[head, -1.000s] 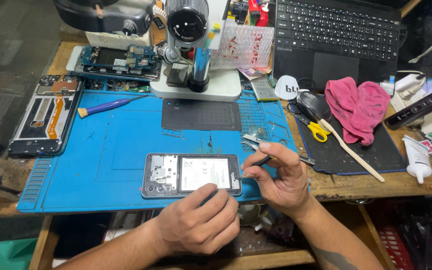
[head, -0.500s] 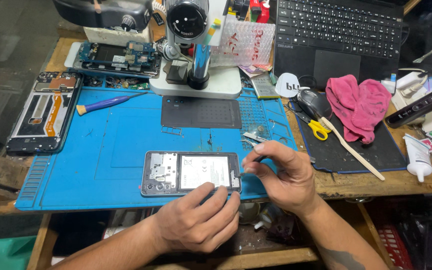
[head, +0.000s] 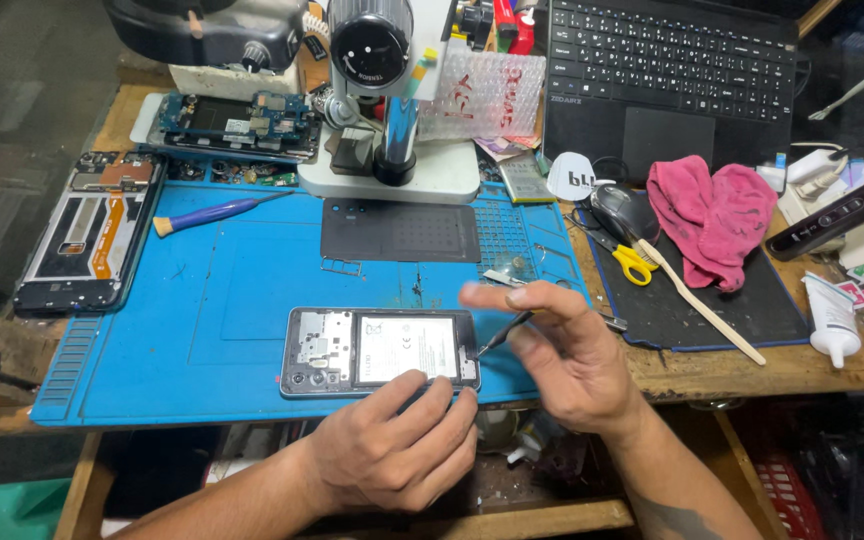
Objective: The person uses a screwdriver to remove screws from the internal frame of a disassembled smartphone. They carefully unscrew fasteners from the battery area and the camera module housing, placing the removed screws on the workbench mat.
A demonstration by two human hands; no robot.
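1. One opened black smartphone with its back cover off and a white battery showing [head: 380,350] lay flat on a blue rubber work mat [head: 252,290], near the mat's front edge, on a worn wooden table [head: 712,368].
2. The left hand [head: 392,450] rested at the phone's near edge, its fingertips [head: 442,388] touching the lower right part of the frame; the grip was loosely curled and pressing on the phone rather than closing around it.
3. The right hand [head: 562,350] hovered just right of the phone, its grip pinching one thin dark pointed tool [head: 497,336] between thumb and fingers, index finger stretched out. The tool's tip met the phone's right end.
4. Behind the phone on the mat lay one dark rectangular back cover [head: 398,230] and one blue-handled screwdriver [head: 214,212].
5. Two other dismantled phones were visible: one black frame with an orange strip [head: 87,240] at the mat's left edge, and one with an exposed circuit board [head: 237,122] at the back.
6. One white-based microscope [head: 387,90] stood behind the mat.
7. To the right were one black laptop [head: 672,70], one crumpled pink cloth [head: 712,215], one pair of yellow-handled scissors [head: 627,255] and one white tube [head: 832,320].
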